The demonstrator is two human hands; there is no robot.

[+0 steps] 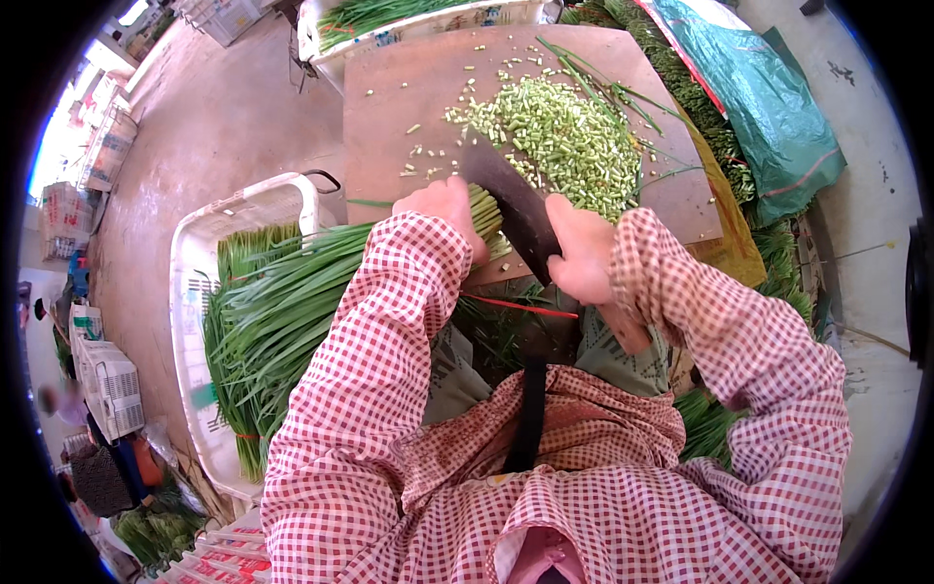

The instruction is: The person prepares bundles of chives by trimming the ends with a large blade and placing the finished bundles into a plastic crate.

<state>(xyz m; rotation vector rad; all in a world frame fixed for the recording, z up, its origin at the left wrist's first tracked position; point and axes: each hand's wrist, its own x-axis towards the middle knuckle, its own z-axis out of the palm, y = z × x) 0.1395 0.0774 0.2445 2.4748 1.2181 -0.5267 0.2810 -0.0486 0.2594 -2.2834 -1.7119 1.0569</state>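
A thick bunch of green garlic chives (299,274) lies under my left hand (444,213), which grips it near its pale stem ends. Those ends stick out to the right of my fingers, on the near edge of a brown board (398,87). My right hand (581,248) holds a broad dark cleaver (511,201) by its wooden handle. The blade slants across the stem ends, close to my left fingers; whether it touches them I cannot tell. Beyond the blade, a heap of short cut stem pieces (565,139) covers part of the board.
At left, a white plastic crate (191,252) holds more chives below the leaves. Another crate (430,29) stands behind the board. Chive bundles (719,139) and a green plastic sack (784,109) lie on the right. A red tie (522,306) hangs near my lap. A blurred person (71,401) is far left.
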